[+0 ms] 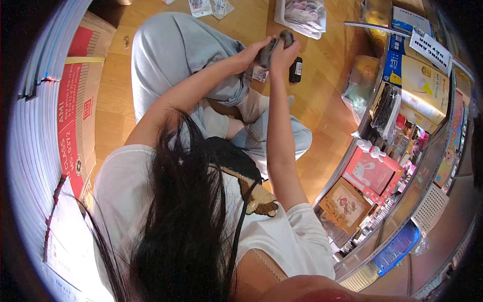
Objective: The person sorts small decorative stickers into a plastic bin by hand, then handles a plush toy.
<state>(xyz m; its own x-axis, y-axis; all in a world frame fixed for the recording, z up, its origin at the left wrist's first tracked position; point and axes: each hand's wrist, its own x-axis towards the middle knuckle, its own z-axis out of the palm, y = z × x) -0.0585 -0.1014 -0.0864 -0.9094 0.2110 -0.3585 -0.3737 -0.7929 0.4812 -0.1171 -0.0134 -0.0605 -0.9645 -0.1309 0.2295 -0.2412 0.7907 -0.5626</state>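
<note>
Both hands are raised in front of my crossed legs, close together. Between them is a small grey fuzzy item [266, 54], partly covered by the fingers; its exact kind does not show. My left hand [250, 54] is closed on its left side, and my right hand [284, 56] wraps around its right side, with a rounded grey end sticking out above. A small printed card [260, 74] shows just below the item. Right of my right wrist, a black object with a white label [296, 70] lies on the wooden floor [322, 95].
A clear plastic box [302, 17] of small colourful items and some plastic packets [209, 7] lie ahead. Along the right runs a shelf with boxes, a pink rabbit box [370, 171] and a blue basket [397, 249]. A red-and-brown carton [78, 110] and stacked paper [37, 136] stand left.
</note>
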